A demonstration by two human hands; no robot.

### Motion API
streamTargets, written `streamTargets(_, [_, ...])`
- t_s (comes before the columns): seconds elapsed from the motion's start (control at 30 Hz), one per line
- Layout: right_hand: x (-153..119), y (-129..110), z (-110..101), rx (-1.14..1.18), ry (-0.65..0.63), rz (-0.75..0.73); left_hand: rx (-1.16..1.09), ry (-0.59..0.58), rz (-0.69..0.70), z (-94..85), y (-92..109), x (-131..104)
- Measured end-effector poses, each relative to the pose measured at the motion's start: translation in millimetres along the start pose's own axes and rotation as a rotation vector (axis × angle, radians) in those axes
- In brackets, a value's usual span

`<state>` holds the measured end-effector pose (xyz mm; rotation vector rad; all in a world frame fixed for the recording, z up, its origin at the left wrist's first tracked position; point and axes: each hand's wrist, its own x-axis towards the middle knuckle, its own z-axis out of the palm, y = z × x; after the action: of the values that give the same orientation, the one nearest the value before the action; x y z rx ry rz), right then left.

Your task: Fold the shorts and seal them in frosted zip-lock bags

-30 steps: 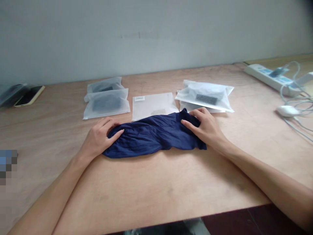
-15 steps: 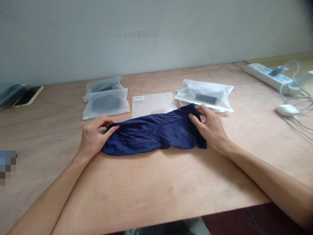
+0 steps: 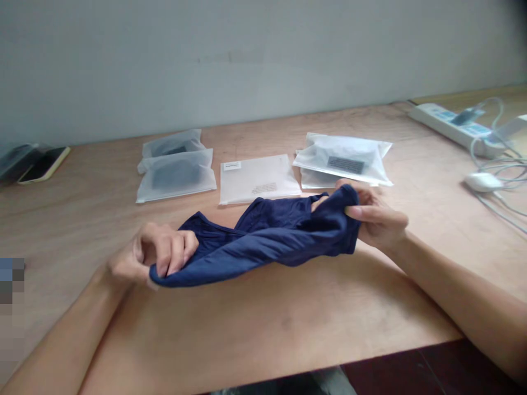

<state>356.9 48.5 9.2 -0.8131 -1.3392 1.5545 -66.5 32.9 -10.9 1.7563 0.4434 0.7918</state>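
Note:
A pair of navy blue underpants is stretched sideways between my hands above the wooden table. Its upper edge gapes, and soft creases run along the front. My left hand is closed on the left end, fingers curled over the edge with the thumb beneath. At the other end my right hand grips the fabric, thumb at the front and the other fingers partly hidden behind and inside it. Just behind the underpants lies a flat frosted zip bag with a small white label and printed text.
Frosted bags with dark contents lie at the back left, and more frosted bags are stacked at the back right. A phone lies far left on the table. A power strip with white cables and a charger occupies the right.
The underpants have gone from lying flat to being held with their upper edge pulled open. My left hand has moved left and nearer; my right hand has turned and shifted right.

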Motion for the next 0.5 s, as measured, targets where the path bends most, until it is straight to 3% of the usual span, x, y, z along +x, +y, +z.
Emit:
streamTargets(0.03, [-1, -1, -1, 0.017, -0.143, 0.004, -0.076, -0.209, -0.02, -1.1, 1, 1])
streamTargets(0.1, [-1, -1, -1, 0.056, -0.447, -0.008, -0.147, -0.408, -0.104, -2.1, 4, 5])
streamTargets(0.17, [-3, 3, 1, 0.066, -0.688, 0.002, -0.17, -0.484, -0.173, -1.2, 9, 9])
streamTargets(0.27, [-4, 11, 3, 0.003, -0.921, 0.073, -0.182, -0.577, -0.257, 1.8, 15, 14])
streamTargets(0.33, [-5, 12, 5, -0.023, -1.032, 0.141, -0.185, -0.573, -0.307, 3.4, 18, 15])
streamTargets(0.4, [-5, 7, 7, -0.055, -1.082, 0.214, -0.184, -0.476, -0.326, 4.8, 20, 13])
streamTargets(0.5, [-5, -5, 13, -0.272, -0.971, 0.324, -0.138, -0.272, -0.384, 9.4, 18, 9])
